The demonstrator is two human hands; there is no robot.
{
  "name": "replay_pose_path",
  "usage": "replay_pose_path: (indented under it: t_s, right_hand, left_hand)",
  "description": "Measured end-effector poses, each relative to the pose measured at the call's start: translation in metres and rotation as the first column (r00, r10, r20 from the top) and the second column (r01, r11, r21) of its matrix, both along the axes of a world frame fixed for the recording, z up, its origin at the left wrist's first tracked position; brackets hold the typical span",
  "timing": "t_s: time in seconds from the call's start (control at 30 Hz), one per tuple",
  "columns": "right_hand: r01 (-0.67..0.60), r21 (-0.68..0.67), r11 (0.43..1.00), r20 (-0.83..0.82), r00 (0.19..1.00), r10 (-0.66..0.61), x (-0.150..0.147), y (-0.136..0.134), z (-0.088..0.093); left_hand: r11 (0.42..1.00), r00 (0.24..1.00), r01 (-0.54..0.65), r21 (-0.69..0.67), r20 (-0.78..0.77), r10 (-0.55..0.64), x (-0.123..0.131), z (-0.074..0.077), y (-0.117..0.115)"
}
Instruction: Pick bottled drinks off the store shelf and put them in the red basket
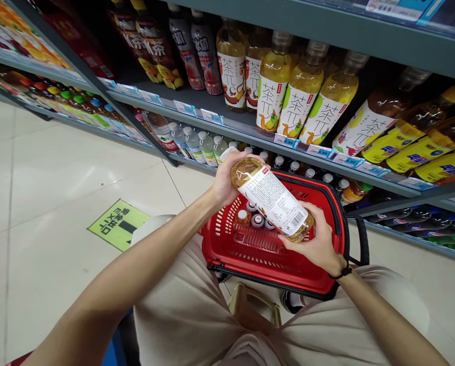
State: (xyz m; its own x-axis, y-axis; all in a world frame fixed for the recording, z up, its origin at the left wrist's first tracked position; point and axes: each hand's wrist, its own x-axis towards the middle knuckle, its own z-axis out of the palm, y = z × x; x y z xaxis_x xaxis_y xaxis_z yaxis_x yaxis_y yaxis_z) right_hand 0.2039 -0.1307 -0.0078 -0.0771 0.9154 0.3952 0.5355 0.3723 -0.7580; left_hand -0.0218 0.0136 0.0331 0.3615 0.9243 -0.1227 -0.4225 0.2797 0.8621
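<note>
A bottle of tea drink (pixel 275 201) with a white label and pale yellow liquid is held at a slant between both hands, back label facing up. My left hand (pixel 229 175) wraps round its neck end near the white cap. Its base end is gripped by my right hand (pixel 319 239), with a dark band at the wrist. Directly beneath the bottle stands a red shopping basket (pixel 246 256), with several small capped bottles (pixel 257 220) lying inside. The bottle hides part of the basket's inside.
Ahead, a shelf (pixel 250 119) carries more tea bottles (pixel 271 94), bottles with yellow labels (pixel 427 147) and price tags. Smaller bottles (pixel 208 147) fill the level below. A yellow-green floor sign (pixel 116 223) lies left. A beige stool (pixel 253 307) is between my legs.
</note>
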Motion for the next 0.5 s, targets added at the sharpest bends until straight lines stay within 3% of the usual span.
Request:
replay_pose_path:
  t_s: [0.2, 0.5]
  right_hand:
    - [-0.049, -0.164, 0.985, -0.210, 0.978, 0.013, 0.0005, 0.0030, -0.0031]
    - [-0.187, -0.262, 0.947, -0.475, 0.879, 0.042, 0.0020, 0.0061, -0.0031]
  left_hand:
    - [1.000, 1.000, -0.012, 0.007, 0.017, 0.011, -0.0001, -0.0010, 0.0014]
    - [1.000, 0.995, -0.007, -0.011, 0.097, 0.008, 0.0003, 0.0028, -0.0024]
